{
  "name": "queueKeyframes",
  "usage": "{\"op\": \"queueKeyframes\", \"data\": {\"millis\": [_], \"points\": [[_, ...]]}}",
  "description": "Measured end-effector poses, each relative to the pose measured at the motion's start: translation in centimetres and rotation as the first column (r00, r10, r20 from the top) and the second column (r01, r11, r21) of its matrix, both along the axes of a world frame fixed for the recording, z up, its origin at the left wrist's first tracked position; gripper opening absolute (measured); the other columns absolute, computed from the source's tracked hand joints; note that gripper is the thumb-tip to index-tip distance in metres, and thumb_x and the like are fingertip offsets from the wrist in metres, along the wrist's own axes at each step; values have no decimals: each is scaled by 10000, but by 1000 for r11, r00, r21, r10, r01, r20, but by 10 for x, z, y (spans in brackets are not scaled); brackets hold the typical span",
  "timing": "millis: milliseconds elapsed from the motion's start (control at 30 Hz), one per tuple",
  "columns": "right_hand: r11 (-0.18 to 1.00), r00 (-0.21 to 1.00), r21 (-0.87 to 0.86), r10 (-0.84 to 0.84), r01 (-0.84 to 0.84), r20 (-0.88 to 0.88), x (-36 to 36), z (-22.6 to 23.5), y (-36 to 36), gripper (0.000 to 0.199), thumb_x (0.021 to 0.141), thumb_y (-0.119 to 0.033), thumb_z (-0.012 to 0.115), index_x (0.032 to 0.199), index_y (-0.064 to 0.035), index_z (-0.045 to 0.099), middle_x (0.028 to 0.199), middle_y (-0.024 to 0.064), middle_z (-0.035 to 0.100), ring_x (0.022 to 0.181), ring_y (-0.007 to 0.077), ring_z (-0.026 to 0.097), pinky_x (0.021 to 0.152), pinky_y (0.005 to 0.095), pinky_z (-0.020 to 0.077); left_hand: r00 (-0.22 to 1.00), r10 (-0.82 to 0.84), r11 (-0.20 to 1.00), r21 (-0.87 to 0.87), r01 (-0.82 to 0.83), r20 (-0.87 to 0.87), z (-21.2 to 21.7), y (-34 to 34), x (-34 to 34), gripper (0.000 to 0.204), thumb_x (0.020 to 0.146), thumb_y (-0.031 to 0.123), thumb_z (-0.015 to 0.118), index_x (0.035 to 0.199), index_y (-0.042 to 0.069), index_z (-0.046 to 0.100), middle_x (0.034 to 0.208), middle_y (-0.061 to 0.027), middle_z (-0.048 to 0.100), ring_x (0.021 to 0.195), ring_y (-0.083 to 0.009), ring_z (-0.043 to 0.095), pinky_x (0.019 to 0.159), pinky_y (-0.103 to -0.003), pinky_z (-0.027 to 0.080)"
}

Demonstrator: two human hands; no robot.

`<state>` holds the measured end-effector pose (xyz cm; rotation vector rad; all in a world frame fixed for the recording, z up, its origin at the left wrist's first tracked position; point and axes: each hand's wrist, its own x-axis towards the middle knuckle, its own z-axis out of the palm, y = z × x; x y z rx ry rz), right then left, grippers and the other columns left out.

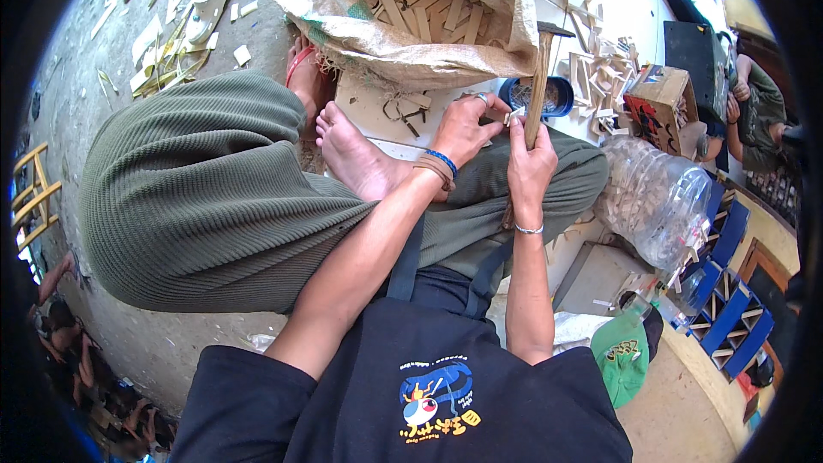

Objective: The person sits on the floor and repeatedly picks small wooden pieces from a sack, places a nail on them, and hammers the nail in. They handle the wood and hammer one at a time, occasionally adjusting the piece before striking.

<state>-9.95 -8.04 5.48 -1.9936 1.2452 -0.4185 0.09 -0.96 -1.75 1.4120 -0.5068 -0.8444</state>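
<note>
Hands: two | right hand point(530, 167) holds one hammer point(538, 86) | left hand point(465, 126) pinches small piece point(513, 117)

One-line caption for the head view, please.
Seated cross-legged, right hand grips a hammer upright; left hand pinches a small piece beside it.

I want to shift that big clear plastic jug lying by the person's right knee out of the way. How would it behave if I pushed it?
The clear jug lies on its side and looks round, so it would probably roll. It seems partly filled with small wooden pieces, likely adding some weight and shifting inside. Its thin walls may flex when gripped.
</note>
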Motion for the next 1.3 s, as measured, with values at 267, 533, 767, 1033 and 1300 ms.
{"op": "queueKeyframes", "data": {"millis": [267, 533, 767, 1033, 1300], "points": [[988, 996, -126, 84, -85, -11, -3, -7, -5, 239, 1012, -217, 698, 1085, 9, 722, 865, 110, 733, 769, 135, 633, 730, 332, 524, 996, -3, 1000, 20, 2, 92, 1, 0, 0, 257, 827, 2, 772, 1080, 31, 744, 1003, -132, 761, 910, -220, 755, 820, -344, 597], [974, 993, -197, 103, -113, -60, -3, -7, -3, 220, 989, -201, 708, 1067, 5, 719, 903, 169, 710, 773, 273, 655, 733, 398, 527, 985, 3, 1000, -14, 0, 171, 0, -1, -1, 234, 829, 16, 780, 1059, 33, 743, 1005, -135, 761, 935, -230, 754, 842, -346, 592], [968, 991, -218, 114, -127, -72, 0, -5, -2, 191, 987, -181, 687, 1032, 4, 698, 945, 210, 702, 838, 406, 682, 742, 474, 525, 958, 2, 1000, 23, -9, 287, 3, -1, -1, 239, 840, 2, 763, 1075, 39, 745, 1011, -150, 759, 956, -261, 757, 852, -348, 594], [993, 995, -91, 72, -78, -65, 1, 1, -3, 260, 968, -221, 735, 1076, 14, 716, 900, 191, 713, 767, 324, 681, 720, 419, 531, 972, 32, 999, -31, -25, 234, 4, 0, 1, 275, 831, 6, 763, 1098, 71, 759, 1000, -118, 752, 935, -258, 741, 852, -359, 586], [999, 999, 27, 42, -42, 0, -2, 0, -6, 259, 974, -200, 749, 1147, -9, 756, 810, 16, 715, 744, 57, 584, 689, 274, 511, 984, 60, 997, -47, -53, 170, 1, 0, -1, 285, 832, 0, 763, 1109, 67, 756, 1030, -116, 756, 961, -253, 743, 860, -354, 585]]}}
